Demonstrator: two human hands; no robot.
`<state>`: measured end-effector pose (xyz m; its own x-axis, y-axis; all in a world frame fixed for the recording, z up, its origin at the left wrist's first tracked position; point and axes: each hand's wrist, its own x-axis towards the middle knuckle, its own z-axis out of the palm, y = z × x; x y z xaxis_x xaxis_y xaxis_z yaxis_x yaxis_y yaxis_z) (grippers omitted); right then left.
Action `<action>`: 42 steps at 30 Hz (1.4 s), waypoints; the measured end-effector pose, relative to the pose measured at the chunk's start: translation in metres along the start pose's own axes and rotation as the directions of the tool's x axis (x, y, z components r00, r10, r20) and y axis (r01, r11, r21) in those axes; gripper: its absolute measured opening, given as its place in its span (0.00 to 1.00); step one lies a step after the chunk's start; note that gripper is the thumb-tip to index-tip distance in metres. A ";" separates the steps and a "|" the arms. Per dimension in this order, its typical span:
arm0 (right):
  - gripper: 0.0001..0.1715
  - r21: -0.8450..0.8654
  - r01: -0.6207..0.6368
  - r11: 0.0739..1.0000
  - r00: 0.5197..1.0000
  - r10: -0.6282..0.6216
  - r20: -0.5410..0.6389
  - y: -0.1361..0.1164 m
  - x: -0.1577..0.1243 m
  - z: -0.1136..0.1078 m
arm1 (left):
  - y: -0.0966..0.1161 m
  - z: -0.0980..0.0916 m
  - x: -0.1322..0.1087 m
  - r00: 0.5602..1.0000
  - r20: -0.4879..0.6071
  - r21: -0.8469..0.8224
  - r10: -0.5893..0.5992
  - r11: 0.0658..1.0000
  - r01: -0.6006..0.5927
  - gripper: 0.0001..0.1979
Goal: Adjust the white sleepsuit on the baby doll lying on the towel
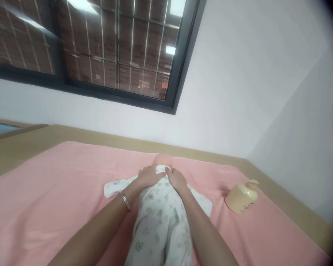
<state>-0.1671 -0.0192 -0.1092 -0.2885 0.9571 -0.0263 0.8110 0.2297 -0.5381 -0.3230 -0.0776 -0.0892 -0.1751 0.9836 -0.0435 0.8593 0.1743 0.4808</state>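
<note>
A pink sheet (80,177) spreads before you, below a dark-framed window (180,55). Along its middle lies a white patterned garment (158,210), sleeves spread to either side. To the right, a yellow bottle (241,198) sits on the sheet. Your left hand (150,176) and right hand (178,180) are close together at the collar; whether they grip it, you cannot tell. Just beyond is a round, doll-like head (163,159). A silvery bracelet (125,200) circles your left wrist.

The single head camera is looking forward and down from close above the arms (97,225), centring the hands (149,177), its wide, tilted view taking in the cloth (72,181) below and the window (59,44) above.
</note>
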 end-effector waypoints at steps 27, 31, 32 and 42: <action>0.39 0.083 -0.010 0.997 1.000 0.007 0.030 0.001 0.001 -0.002 | -0.005 0.006 0.007 1.000 -0.014 0.023 0.028 0.999 -0.027 0.45; 0.39 0.076 -0.006 0.997 1.000 0.005 0.019 0.000 0.000 -0.003 | -0.006 0.006 0.007 0.999 -0.028 0.017 0.025 1.000 -0.025 0.46; 0.39 0.070 -0.005 0.998 1.000 0.004 0.018 0.000 0.000 -0.003 | -0.006 0.006 0.006 0.999 -0.032 0.009 0.029 1.000 -0.028 0.46; 0.39 0.049 -0.004 0.999 1.000 0.004 0.019 0.000 0.000 -0.004 | -0.005 0.005 0.004 0.999 -0.026 0.027 0.026 0.999 -0.025 0.45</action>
<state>-0.1651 -0.0182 -0.1056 -0.2952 0.9544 -0.0443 0.7865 0.2165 -0.5784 -0.3254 -0.0744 -0.0958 -0.1651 0.9862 -0.0081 0.8762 0.1504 0.4578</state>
